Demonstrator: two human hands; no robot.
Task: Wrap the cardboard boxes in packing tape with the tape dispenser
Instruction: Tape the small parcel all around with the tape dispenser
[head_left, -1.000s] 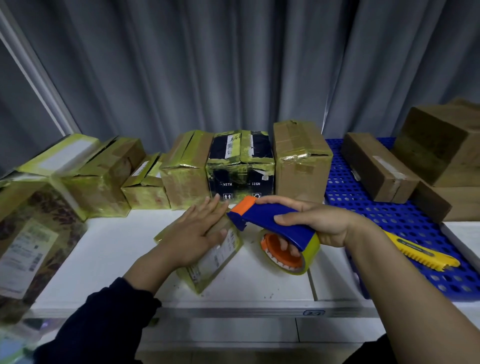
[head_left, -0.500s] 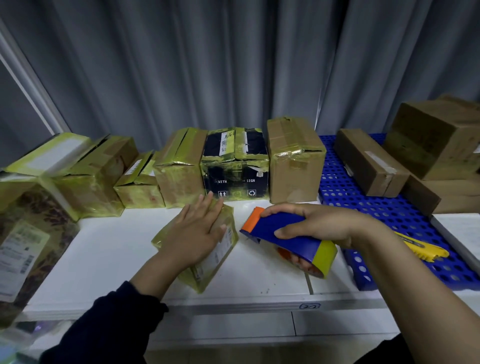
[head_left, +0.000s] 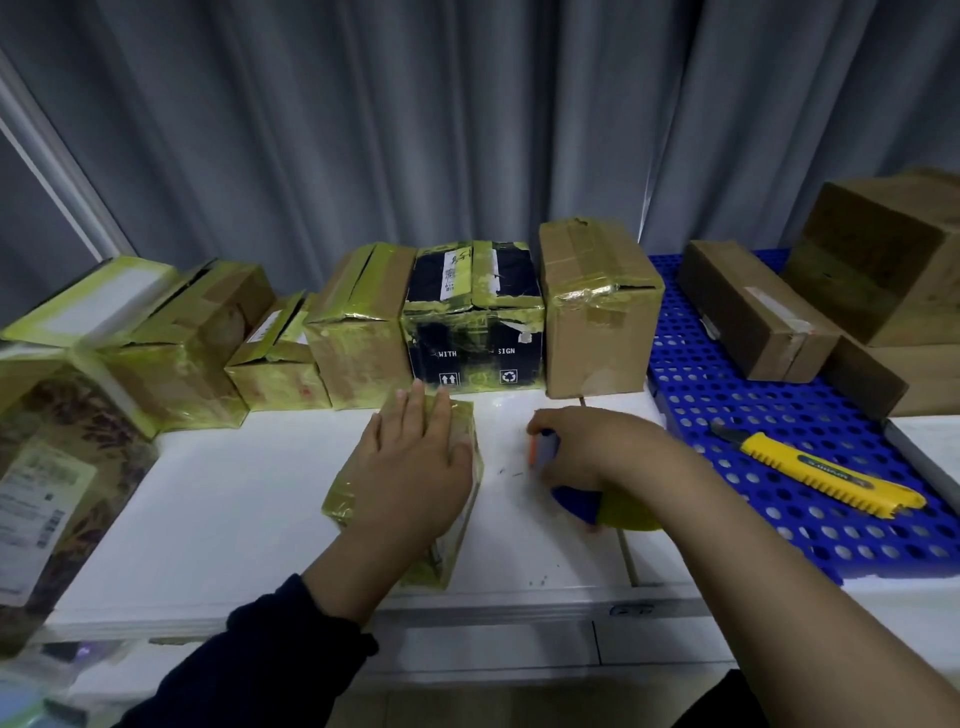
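On the white tabletop (head_left: 234, 493), a small tape-wrapped cardboard box (head_left: 340, 501) is pressed down by the left hand (head_left: 415, 467), whose fingers are laid straight and close together across its top. Just to the right, the tape dispenser (head_left: 574, 503) is gripped by the right hand (head_left: 587, 447), fingers curled round its blue handle; its yellow tape roll (head_left: 631, 514) is held low, apart from the small box. Behind both hands, a row of taped boxes (head_left: 363, 338) is lined up against the grey curtain (head_left: 467, 130), a black box (head_left: 472, 322) among them. A yellow utility knife (head_left: 821, 475) is laid on the blue perforated mat (head_left: 753, 415), near plain brown boxes (head_left: 753, 312).
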